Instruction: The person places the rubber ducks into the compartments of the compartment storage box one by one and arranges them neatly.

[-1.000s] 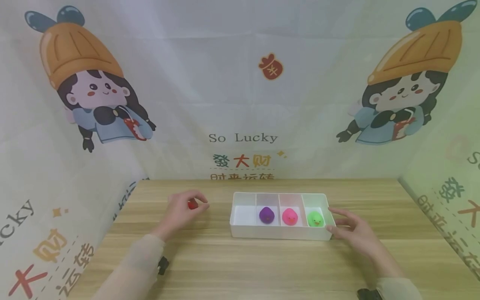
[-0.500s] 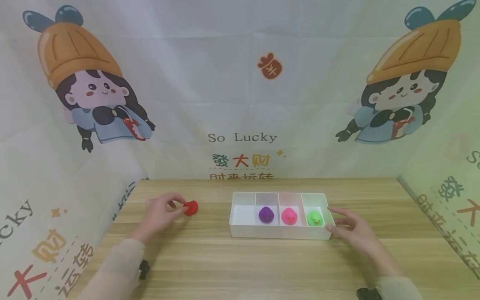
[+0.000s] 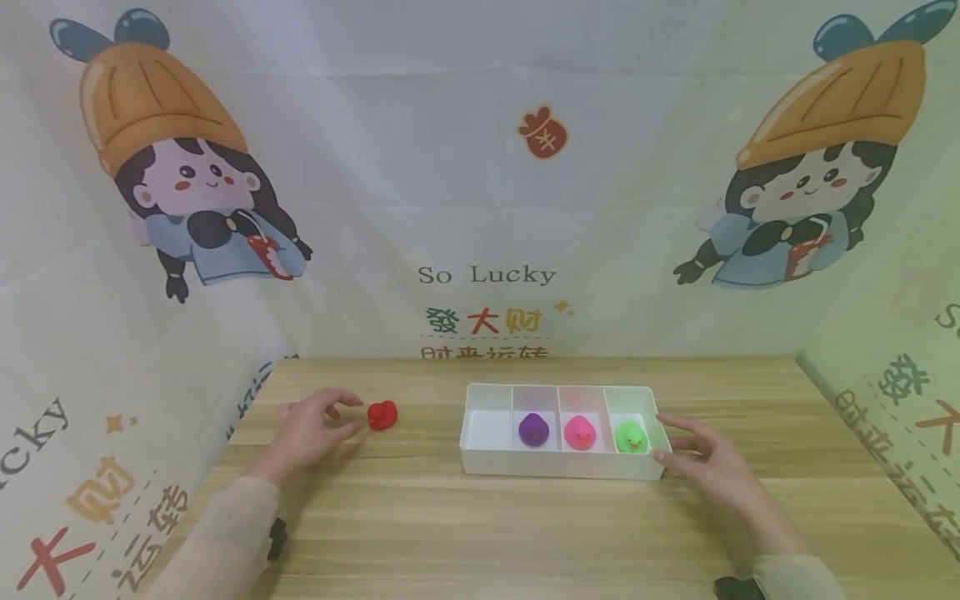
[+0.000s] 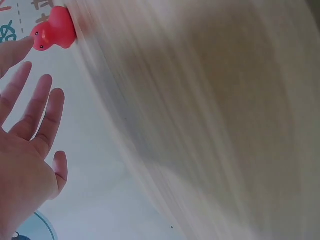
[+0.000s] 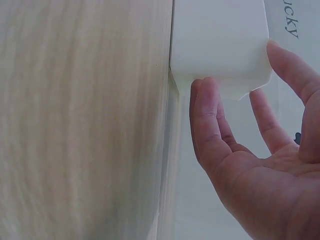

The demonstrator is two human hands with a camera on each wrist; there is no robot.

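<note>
A red rubber duck (image 3: 382, 415) stands on the table left of a white divided box (image 3: 562, 463). My left hand (image 3: 313, 429) is just left of the duck, its fingers loosely spread with nothing between them. In the left wrist view the red duck (image 4: 54, 30) shows beyond the fingertips of the left hand (image 4: 30, 135). My right hand (image 3: 712, 467) holds the right end of the box, thumb and index finger at its two corners. The right wrist view shows the right hand (image 5: 250, 165) against the box's end wall (image 5: 220, 45).
Inside the box sit a purple duck (image 3: 533, 430), a pink duck (image 3: 580, 433) and a green duck (image 3: 631, 437), one per compartment. The leftmost compartment shows a bare white floor. A printed cloth (image 3: 480, 208) rises behind the wooden table (image 3: 480, 533) and along both sides.
My left hand has set the red duck down on the table, let it go and drawn back to the left. The right hand and the box have stayed put.
</note>
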